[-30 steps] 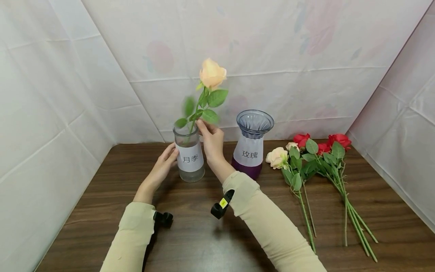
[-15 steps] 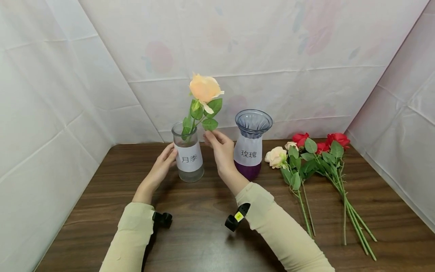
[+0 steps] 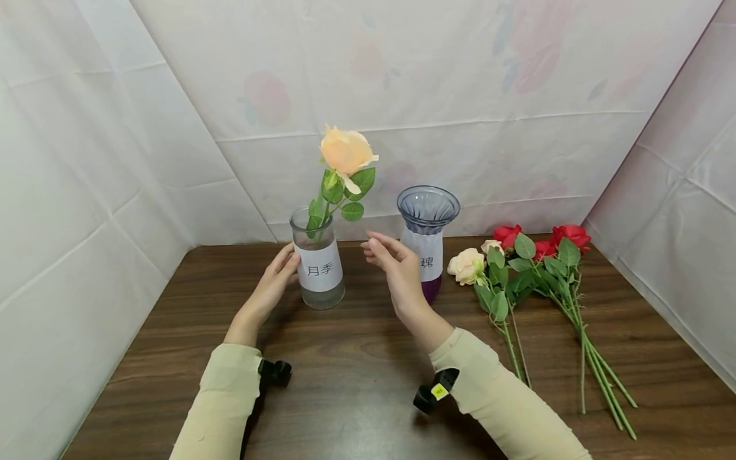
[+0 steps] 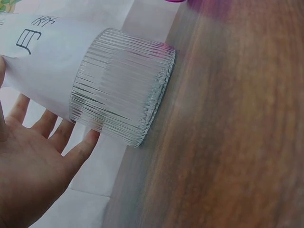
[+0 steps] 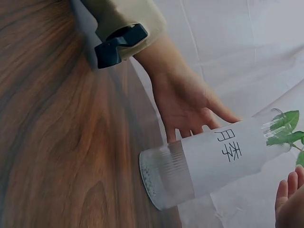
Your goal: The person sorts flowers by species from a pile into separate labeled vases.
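A clear glass vase point(image 3: 323, 297) with a white paper label stands upright left of centre. My left hand point(image 3: 270, 281) holds it from the left side, thumb at the label and fingers reaching behind; in the left wrist view the palm point(image 4: 33, 166) stays off the glass. One peach artificial rose point(image 3: 347, 151) stands in that vase, leaning a little right, its green leaves above the rim. My right hand point(image 3: 399, 271) is apart from the flower, with fingers loosely bent and nothing seen in them. It partly hides the blue-and-purple glass vase point(image 3: 428, 211).
On the right of the brown wooden table point(image 3: 345, 396) lie pale peach roses point(image 3: 468, 266) and, beside them, red roses point(image 3: 571, 239) with long green stems. White cloth walls point(image 3: 460, 83) surround the table at the back and sides.
My right hand has let go of the peach rose and drawn back to the right, before the blue-and-purple vase. The rose has sunk lower into the clear vase; my left hand stays there.
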The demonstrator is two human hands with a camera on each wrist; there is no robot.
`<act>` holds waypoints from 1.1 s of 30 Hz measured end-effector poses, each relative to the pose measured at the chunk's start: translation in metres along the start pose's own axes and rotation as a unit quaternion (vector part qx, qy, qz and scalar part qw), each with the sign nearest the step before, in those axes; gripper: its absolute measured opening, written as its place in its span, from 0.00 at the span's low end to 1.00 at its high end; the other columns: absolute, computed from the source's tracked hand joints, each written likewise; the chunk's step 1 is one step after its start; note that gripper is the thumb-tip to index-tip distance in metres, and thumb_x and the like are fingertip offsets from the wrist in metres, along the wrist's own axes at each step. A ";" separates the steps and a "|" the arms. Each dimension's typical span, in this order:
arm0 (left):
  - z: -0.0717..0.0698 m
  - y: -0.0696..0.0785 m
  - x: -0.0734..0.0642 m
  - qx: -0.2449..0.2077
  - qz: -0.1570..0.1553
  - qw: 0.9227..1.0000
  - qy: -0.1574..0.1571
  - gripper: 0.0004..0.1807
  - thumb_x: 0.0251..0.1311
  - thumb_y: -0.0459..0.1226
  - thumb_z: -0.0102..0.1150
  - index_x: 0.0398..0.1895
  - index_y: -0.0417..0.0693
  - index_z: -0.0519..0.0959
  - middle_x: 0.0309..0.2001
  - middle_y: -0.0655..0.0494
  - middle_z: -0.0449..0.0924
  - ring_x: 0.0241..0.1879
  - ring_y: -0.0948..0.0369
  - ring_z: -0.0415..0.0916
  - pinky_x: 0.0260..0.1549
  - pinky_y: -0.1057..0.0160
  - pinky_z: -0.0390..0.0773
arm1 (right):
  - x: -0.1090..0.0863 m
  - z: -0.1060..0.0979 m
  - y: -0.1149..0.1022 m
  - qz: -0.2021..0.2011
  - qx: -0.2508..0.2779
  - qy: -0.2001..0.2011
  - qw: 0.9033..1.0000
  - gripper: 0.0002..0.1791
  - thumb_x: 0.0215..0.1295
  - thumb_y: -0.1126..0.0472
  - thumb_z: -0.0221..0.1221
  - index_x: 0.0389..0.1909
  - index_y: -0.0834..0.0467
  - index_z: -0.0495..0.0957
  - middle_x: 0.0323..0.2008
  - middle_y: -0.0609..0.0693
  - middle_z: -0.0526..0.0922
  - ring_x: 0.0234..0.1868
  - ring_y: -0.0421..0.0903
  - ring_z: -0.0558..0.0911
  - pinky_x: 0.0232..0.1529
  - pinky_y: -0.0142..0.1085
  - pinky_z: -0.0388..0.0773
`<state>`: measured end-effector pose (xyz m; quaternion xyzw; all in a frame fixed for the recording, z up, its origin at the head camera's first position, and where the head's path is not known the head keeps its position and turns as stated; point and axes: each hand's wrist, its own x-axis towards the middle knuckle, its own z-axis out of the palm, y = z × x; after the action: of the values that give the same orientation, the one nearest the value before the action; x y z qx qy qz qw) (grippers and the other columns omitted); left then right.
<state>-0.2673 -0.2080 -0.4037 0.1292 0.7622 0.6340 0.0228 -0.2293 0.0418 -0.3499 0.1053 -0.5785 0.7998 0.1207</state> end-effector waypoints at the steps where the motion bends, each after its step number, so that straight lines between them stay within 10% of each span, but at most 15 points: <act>1: 0.000 0.000 0.000 0.000 -0.001 1.000 -0.001 0.33 0.78 0.51 0.38 0.78 0.45 0.51 0.72 0.38 0.57 0.71 0.45 0.55 0.67 0.41 0.58 | -0.002 -0.003 -0.002 0.000 -0.003 -0.003 1.000 0.15 0.70 0.67 0.58 0.51 0.74 0.79 0.36 0.52 0.87 0.39 0.45 0.83 0.46 0.36 0.81; 33: 0.000 0.001 -0.001 -0.003 0.001 1.000 -0.003 0.33 0.78 0.51 0.37 0.78 0.45 0.51 0.72 0.38 0.57 0.71 0.46 0.55 0.68 0.42 0.58 | -0.048 -0.133 -0.059 0.052 -0.062 0.012 0.997 0.18 0.73 0.61 0.57 0.57 0.67 0.78 0.43 0.50 0.86 0.42 0.44 0.83 0.45 0.35 0.81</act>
<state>-0.2663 -0.2077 -0.4027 0.1314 0.7603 0.6356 0.0248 -0.1694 0.1832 -0.3524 0.0580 -0.6301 0.7689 0.0915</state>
